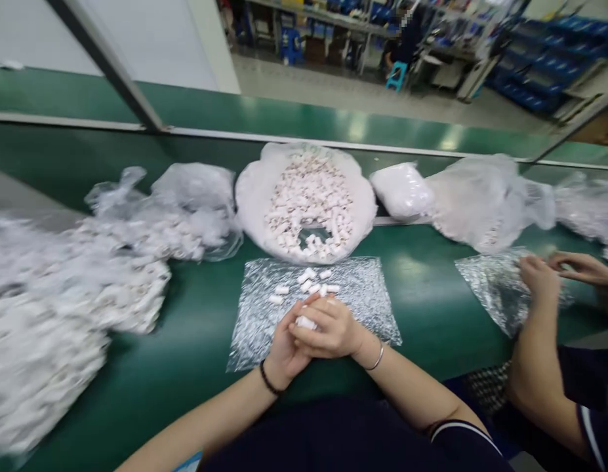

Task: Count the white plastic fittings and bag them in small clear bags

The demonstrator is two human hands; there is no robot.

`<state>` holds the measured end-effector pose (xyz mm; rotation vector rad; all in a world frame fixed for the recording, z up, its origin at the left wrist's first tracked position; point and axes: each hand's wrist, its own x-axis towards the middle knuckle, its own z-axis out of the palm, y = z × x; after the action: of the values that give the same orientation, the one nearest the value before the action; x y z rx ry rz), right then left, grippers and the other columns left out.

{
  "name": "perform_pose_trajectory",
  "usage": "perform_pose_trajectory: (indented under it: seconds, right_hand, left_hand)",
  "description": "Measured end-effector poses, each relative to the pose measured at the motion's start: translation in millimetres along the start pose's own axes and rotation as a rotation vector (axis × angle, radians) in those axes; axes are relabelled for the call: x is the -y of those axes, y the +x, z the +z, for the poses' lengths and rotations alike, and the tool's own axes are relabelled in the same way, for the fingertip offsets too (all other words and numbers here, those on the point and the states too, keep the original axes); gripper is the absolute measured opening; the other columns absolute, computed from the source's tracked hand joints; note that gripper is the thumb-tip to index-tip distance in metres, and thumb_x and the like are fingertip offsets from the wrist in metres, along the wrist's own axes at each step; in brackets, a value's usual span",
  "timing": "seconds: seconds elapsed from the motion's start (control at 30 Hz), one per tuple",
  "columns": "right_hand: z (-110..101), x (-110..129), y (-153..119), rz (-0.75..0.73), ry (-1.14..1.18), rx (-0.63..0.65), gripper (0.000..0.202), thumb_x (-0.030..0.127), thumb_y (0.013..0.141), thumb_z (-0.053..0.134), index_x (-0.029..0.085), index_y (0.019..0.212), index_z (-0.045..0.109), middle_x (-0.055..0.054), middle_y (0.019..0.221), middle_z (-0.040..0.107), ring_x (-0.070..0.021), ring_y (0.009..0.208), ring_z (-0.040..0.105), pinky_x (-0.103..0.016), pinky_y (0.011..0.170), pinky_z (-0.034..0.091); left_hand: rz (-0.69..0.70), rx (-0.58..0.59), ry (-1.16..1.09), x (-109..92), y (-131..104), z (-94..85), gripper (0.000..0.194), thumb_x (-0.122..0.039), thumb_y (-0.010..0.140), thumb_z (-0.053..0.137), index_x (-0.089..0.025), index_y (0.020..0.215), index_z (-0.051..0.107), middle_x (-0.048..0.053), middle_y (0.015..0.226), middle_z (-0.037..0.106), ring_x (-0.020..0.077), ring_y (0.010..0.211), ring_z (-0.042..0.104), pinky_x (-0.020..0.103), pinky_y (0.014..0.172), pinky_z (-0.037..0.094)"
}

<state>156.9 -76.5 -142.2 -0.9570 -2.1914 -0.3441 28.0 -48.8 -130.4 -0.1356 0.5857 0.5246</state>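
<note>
My left hand (287,345) and my right hand (332,329) are closed together over the near part of a silvery crinkled plastic sheet (372,298). Between them shows a small white cylindrical piece (306,322); whether more are hidden in the palms I cannot tell. The right fingers wrap over the left hand. Just beyond my fingertips, several loose white cylindrical pieces (283,290) lie on the sheet. Behind these stands a wide, open white plastic bag (252,193), filled with many similar small pieces (313,180).
Large clear bags of white parts (42,341) cover the left side of the green table (195,341). A white packet (402,190) and a filled clear bag (481,196) stand at the back right. At the right, a co-worker's hands (542,275) are over another silvery sheet (495,288).
</note>
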Motion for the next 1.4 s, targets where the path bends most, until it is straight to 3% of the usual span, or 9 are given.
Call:
perform_pose_trajectory:
  seconds: [0.2,0.4,0.67,0.83,0.97,1.1,1.23,1.3,1.4]
  right_hand:
    - [0,-1,7,-0.030,0.122,-0.037,0.017,0.030,0.091,0.055,0.021,0.101,0.066,-0.008,0.095,0.065,-0.0216,0.097,0.060,-0.052,0.102,0.049]
    - [3,0,4,0.097,0.062,-0.034,0.028,0.034,0.093,0.048,0.023,0.116,0.060,-0.012,0.118,0.064,-0.0252,0.114,0.059,-0.061,0.108,0.041]
    - [5,-6,3,0.219,0.177,-0.116,0.050,0.041,0.096,0.047,0.020,0.141,0.041,-0.019,0.136,0.050,-0.0341,0.132,0.048,-0.065,0.108,0.039]
    - [6,-11,0,0.212,0.184,-0.023,0.043,0.044,0.096,0.046,0.020,0.132,0.051,-0.015,0.116,0.059,-0.0311,0.118,0.057,-0.065,0.109,0.037]
    - [8,-13,-4,0.204,0.232,-0.045,0.033,0.045,0.095,0.052,0.025,0.121,0.059,-0.008,0.100,0.059,-0.0250,0.102,0.060,-0.067,0.109,0.036]
    - [9,-16,-6,0.238,0.286,-0.130,0.027,0.046,0.097,0.047,0.028,0.111,0.061,-0.005,0.094,0.056,-0.0222,0.098,0.059,-0.063,0.105,0.042]
    - [7,-17,-5,0.255,0.288,-0.161,0.021,0.044,0.098,0.046,0.028,0.103,0.060,-0.004,0.090,0.055,-0.0205,0.093,0.060,-0.056,0.097,0.051]
    - [6,-17,-4,0.259,0.257,-0.189,0.018,0.042,0.098,0.048,0.027,0.097,0.059,-0.004,0.087,0.054,-0.0197,0.087,0.060,-0.047,0.085,0.056]
    - [4,-17,-3,0.236,0.201,-0.238,0.015,0.037,0.097,0.052,0.025,0.091,0.057,-0.003,0.079,0.049,-0.0179,0.077,0.056,-0.034,0.067,0.052]
  left_hand:
    - [-0.061,0.078,-0.057,-3,-1,5.3,0.040,-0.035,0.098,0.043,-0.017,0.133,0.052,0.007,0.098,0.069,0.0112,0.080,0.070,0.014,0.056,0.054]
    - [0.033,-0.011,-0.166,0,-1,3.0,0.036,-0.029,0.101,0.035,-0.012,0.126,0.055,0.004,0.084,0.070,0.0113,0.076,0.071,0.018,0.071,0.057]
    - [0.046,0.070,-0.191,-1,2,3.3,0.039,-0.033,0.101,0.033,-0.010,0.117,0.061,0.008,0.088,0.071,0.0149,0.080,0.070,0.023,0.076,0.057]
    - [0.088,-0.003,-0.216,-2,2,7.5,0.037,-0.032,0.102,0.032,-0.011,0.109,0.062,0.007,0.085,0.070,0.0142,0.078,0.070,0.023,0.074,0.058]
    - [0.083,0.067,-0.236,-4,2,7.2,0.038,-0.031,0.103,0.031,-0.011,0.118,0.060,0.007,0.091,0.069,0.0126,0.078,0.069,0.018,0.061,0.055]
    - [0.083,0.059,-0.207,-6,3,6.5,0.035,-0.030,0.101,0.035,-0.011,0.109,0.064,0.007,0.084,0.065,0.0108,0.063,0.062,0.016,0.043,0.043]
    - [0.091,0.032,-0.199,-5,3,7.2,0.034,-0.027,0.100,0.037,-0.009,0.097,0.066,0.007,0.080,0.063,0.0101,0.059,0.058,0.019,0.051,0.048]
    - [0.089,0.021,-0.190,-4,2,7.1,0.035,-0.026,0.099,0.037,-0.008,0.096,0.067,0.008,0.078,0.063,0.0104,0.059,0.058,0.020,0.054,0.050]
    - [0.083,0.017,-0.156,-3,2,7.1,0.039,-0.027,0.101,0.034,-0.008,0.095,0.067,0.008,0.075,0.062,0.0105,0.056,0.057,0.022,0.057,0.053]
